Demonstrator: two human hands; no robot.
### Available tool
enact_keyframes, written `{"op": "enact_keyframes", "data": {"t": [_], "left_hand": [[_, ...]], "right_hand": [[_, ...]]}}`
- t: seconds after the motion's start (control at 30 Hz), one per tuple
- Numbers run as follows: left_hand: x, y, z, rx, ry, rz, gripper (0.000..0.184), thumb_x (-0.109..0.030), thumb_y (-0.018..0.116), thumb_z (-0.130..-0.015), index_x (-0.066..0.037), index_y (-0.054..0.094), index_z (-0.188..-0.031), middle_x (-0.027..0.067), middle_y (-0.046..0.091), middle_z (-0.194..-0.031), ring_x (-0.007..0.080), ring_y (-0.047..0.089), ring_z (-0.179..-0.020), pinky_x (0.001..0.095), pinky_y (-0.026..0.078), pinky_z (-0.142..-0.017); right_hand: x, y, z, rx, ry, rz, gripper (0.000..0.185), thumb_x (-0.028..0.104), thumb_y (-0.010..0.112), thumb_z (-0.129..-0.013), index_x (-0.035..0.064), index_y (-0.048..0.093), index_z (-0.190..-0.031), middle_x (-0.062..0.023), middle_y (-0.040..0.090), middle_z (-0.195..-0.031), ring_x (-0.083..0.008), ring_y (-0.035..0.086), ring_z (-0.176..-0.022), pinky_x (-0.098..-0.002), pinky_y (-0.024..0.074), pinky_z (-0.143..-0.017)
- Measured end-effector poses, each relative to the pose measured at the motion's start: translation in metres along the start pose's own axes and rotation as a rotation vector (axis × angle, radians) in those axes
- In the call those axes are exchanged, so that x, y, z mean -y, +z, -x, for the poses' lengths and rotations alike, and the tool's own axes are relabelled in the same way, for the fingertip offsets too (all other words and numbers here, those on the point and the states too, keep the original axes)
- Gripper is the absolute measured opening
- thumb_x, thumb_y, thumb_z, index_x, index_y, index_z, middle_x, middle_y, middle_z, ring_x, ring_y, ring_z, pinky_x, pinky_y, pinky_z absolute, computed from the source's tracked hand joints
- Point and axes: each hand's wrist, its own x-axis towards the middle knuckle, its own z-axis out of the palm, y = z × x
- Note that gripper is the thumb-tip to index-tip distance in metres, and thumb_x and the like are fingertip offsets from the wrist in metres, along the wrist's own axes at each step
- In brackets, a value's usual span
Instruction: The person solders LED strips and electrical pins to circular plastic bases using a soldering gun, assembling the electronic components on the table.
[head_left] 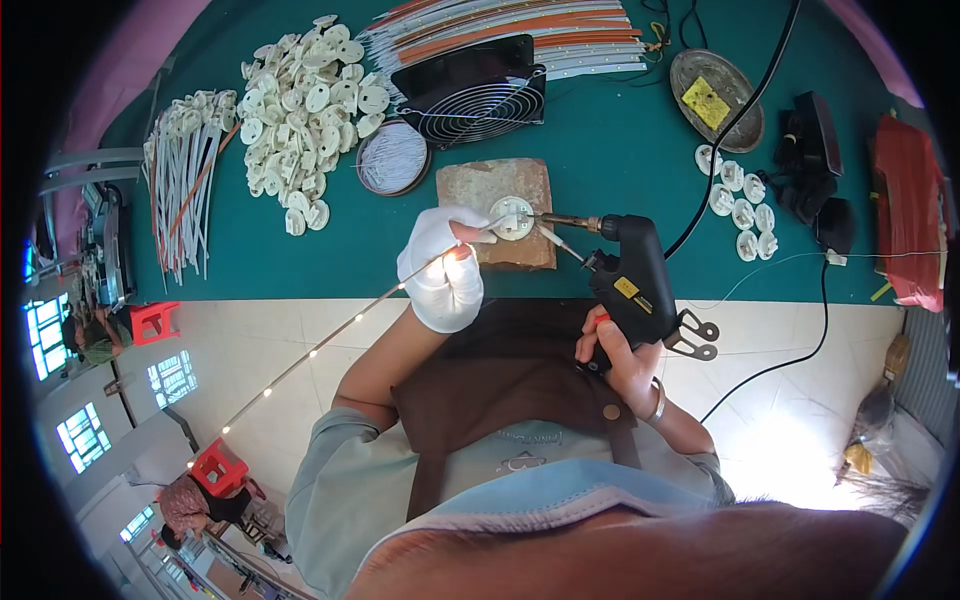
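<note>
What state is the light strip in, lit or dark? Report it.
Lit: small points glow along the light strip, and a bright patch shows at the gloved left hand.

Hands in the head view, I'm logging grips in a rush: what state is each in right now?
Left hand: gloved, closed on the lit LED strip.
Right hand: bare, closed around the black soldering gun.

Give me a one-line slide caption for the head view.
Head view: gloved left hand steadies a white disc on a stone block as the right aims a soldering gun.
</note>
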Motion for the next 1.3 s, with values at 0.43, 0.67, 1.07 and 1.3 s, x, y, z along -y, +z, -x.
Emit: {"op": "enact_keyframes", "data": {"t": [0.43, 0.67, 1.07, 1.3], "left_hand": [[-0.0028, 0.0032, -0.0043, -0.016, 0.043, -0.003, 0.019, -0.017, 0.041, -0.1, 0.001, 0.046, -0.104, 0.0178, 0.058, -0.094, 0.0218, 0.057, -0.077, 0.0328, 0.049, -0.069], [-0.0001, 0.0047, -0.0018, -0.029, 0.051, 0.014, 0.018, -0.017, 0.04, -0.1, 0.0, 0.046, -0.104, 0.0183, 0.057, -0.094, 0.0215, 0.057, -0.076, 0.0319, 0.05, -0.068], [-0.0022, 0.003, -0.0024, -0.014, 0.02, 0.021, 0.019, -0.017, 0.041, -0.1, 0.001, 0.045, -0.102, 0.0192, 0.056, -0.095, 0.0213, 0.057, -0.077, 0.0316, 0.05, -0.068], [0.0013, 0.0041, 0.0015, -0.022, 0.016, 0.022, 0.023, -0.021, 0.041, -0.1, 0.002, 0.045, -0.102, 0.0198, 0.056, -0.094, 0.0221, 0.057, -0.077, 0.0317, 0.05, -0.067]], "right_hand": [[-0.0021, 0.0025, -0.0015, 0.007, -0.018, -0.051, 0.012, 0.006, 0.05, -0.093, -0.005, 0.053, -0.089, -0.0131, 0.054, -0.087, -0.0172, 0.059, -0.059, -0.0349, 0.0538, -0.059], [-0.0028, 0.0032, -0.0006, -0.005, 0.005, -0.061, 0.011, 0.005, 0.049, -0.093, -0.0046, 0.053, -0.09, -0.0125, 0.053, -0.086, -0.0169, 0.059, -0.059, -0.0349, 0.0536, -0.059], [-0.0016, 0.0046, -0.0004, -0.015, 0.029, -0.071, 0.013, 0.007, 0.049, -0.094, -0.0055, 0.052, -0.091, -0.0126, 0.054, -0.086, -0.017, 0.059, -0.06, -0.035, 0.0537, -0.059], [-0.0006, 0.0038, -0.0007, -0.011, 0.026, -0.065, 0.014, 0.008, 0.05, -0.094, -0.0056, 0.052, -0.093, -0.0128, 0.054, -0.084, -0.0173, 0.059, -0.059, -0.0349, 0.0536, -0.059]]}}
